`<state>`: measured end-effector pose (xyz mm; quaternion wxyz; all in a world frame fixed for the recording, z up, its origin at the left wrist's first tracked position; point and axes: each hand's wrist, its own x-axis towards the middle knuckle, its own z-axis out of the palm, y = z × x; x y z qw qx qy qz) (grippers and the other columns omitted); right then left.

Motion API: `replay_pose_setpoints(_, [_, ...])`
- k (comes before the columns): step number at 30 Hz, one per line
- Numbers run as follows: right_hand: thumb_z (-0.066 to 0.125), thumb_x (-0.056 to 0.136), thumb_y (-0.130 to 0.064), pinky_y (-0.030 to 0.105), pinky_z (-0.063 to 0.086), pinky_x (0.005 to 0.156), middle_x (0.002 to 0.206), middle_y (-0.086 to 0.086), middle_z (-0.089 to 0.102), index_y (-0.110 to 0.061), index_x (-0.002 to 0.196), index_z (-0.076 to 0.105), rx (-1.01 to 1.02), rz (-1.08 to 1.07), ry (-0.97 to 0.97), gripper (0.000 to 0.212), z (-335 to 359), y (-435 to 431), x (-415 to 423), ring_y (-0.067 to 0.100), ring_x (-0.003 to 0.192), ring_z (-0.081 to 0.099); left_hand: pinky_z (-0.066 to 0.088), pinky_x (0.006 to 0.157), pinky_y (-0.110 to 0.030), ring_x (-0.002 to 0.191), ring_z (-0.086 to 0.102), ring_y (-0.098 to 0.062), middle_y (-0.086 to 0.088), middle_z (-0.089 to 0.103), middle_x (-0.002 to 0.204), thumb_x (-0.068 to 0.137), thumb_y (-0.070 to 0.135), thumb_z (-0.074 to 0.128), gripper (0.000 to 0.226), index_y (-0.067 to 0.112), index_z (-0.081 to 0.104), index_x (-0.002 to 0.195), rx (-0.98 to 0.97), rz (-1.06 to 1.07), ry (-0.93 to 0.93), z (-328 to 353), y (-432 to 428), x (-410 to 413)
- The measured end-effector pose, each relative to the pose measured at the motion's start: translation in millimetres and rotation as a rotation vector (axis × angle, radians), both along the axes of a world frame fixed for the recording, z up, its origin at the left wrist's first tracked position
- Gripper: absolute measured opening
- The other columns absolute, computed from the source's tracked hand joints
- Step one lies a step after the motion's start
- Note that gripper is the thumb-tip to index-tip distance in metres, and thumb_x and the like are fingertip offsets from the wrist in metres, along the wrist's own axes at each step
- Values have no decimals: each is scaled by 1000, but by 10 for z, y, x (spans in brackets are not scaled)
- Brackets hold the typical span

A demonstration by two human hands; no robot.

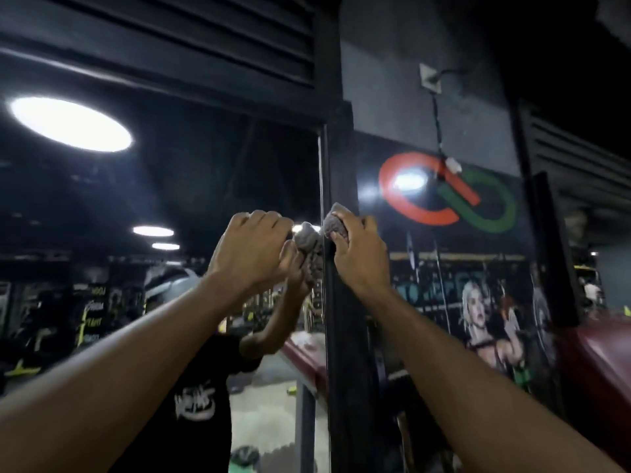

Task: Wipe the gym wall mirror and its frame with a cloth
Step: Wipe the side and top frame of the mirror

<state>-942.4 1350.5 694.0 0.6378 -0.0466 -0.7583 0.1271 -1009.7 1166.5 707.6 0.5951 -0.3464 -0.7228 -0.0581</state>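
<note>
Pressing a crumpled grey cloth point(336, 224) against the black upright mirror frame point(342, 336), just right of the wall mirror glass point(205, 186), right hand point(360, 249) fingers curled round it. Holding the left hand point(251, 249) near, before the glass, fingers curled; contents impossible to tell.

I count two: my left grip point(252, 247) and right grip point(358, 247), plus one grey cloth point(336, 223). One mirror point(170, 186) sits in one black frame point(341, 336), with three ceiling lights point(70, 124) reflected in it. To the right are one red-and-green logo point(444, 196) and one wall socket point(430, 78).
</note>
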Motion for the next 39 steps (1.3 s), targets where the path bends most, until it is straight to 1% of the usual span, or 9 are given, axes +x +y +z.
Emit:
replay_pose_setpoints(5, [56,101,-30,46,49,103,129,5,47,-43,144,48,3,6,95,46,751,274,-265,35,114,61,40,106,-42,123,55,-20,0,61,133,100,44,42,43,21,57,134,23,28,160,772,285,-287])
replay_pose_setpoints(11, [58,98,-31,53,52,95,124,3,48,-45,141,47,126,-79,288,47,1595,458,-417,33,104,63,32,113,-48,132,44,-24,-3,53,140,95,48,40,49,21,57,132,108,20,322,1550,495,-448])
replay_pose_setpoints(17, [60,98,-27,54,52,92,128,6,50,-39,142,47,261,-91,361,48,2390,639,-577,34,106,60,17,123,-57,151,21,-31,-8,29,161,101,48,39,60,19,33,153,135,62,286,2100,737,-543])
replay_pose_setpoints(20, [62,94,-21,54,49,95,137,4,53,-38,140,39,275,-110,349,54,2740,725,-637,35,115,58,19,121,-57,147,27,-29,-6,36,157,101,49,35,56,20,39,148,164,81,292,2227,785,-604])
replay_pose_setpoints(26, [59,92,-7,45,47,91,127,9,60,-28,138,58,457,-31,336,50,2660,954,-802,39,109,57,26,114,-51,139,35,-22,0,40,152,104,42,36,47,26,39,148,179,72,335,2341,767,-658])
replay_pose_setpoints(31, [61,92,-6,30,41,83,115,7,60,-18,130,68,689,-2,278,41,2249,1162,-616,25,99,56,21,119,-52,145,27,-24,-2,30,158,106,42,35,55,24,26,156,146,121,297,2293,779,-620])
replay_pose_setpoints(34, [54,91,-18,27,41,84,113,9,57,-19,125,71,543,59,404,38,2586,1216,-549,24,101,58,25,115,-52,143,30,-24,-2,34,156,105,42,36,52,24,31,154,142,141,298,2323,767,-566])
replay_pose_setpoints(37, [64,91,-7,21,36,93,125,7,55,-24,132,66,368,115,411,45,2958,1080,-699,28,113,58,27,112,-51,140,32,-24,-1,37,154,105,39,37,48,26,35,152,133,148,284,2363,767,-526])
replay_pose_setpoints(39, [64,92,-9,32,42,100,129,-2,55,-36,132,63,412,72,375,48,2893,965,-891,30,116,56,28,112,-51,141,31,-23,0,35,156,105,37,38,50,27,33,154,124,164,270,2385,739,-527])
